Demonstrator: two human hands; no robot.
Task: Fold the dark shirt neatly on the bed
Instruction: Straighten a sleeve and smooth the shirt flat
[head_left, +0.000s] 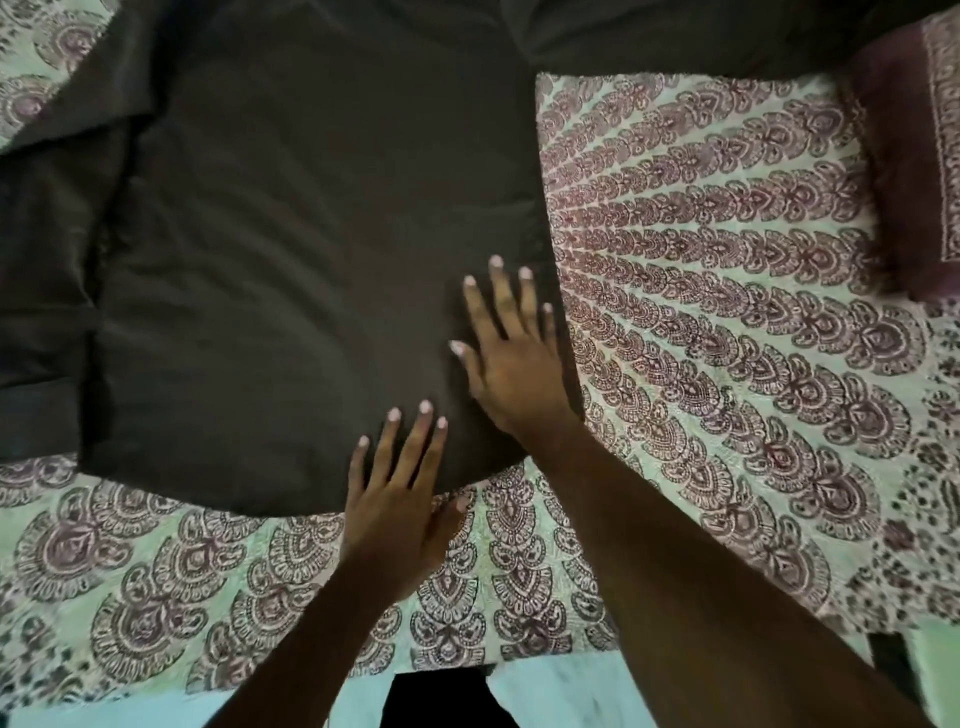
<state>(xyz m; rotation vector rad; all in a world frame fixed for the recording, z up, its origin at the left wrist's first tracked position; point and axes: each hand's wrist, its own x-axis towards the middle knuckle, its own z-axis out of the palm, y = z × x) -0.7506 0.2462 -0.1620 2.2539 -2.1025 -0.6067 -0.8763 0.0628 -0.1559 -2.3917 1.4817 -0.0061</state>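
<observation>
The dark shirt (291, 249) lies spread flat across the bed, its body filling the upper left and middle of the view, a sleeve trailing off at the left edge. My left hand (400, 499) rests palm down on the shirt's near hem, fingers apart and lying on the cloth, thumb on the bedspread. My right hand (511, 353) is pressed flat on the shirt near its right edge, fingers spread. Neither hand grips the fabric.
The patterned bedspread (727, 312) in maroon and pale green covers the bed to the right and in front. A maroon pillow (914, 171) sits at the far right. The bed's front edge (291, 691) runs along the bottom, with pale floor below.
</observation>
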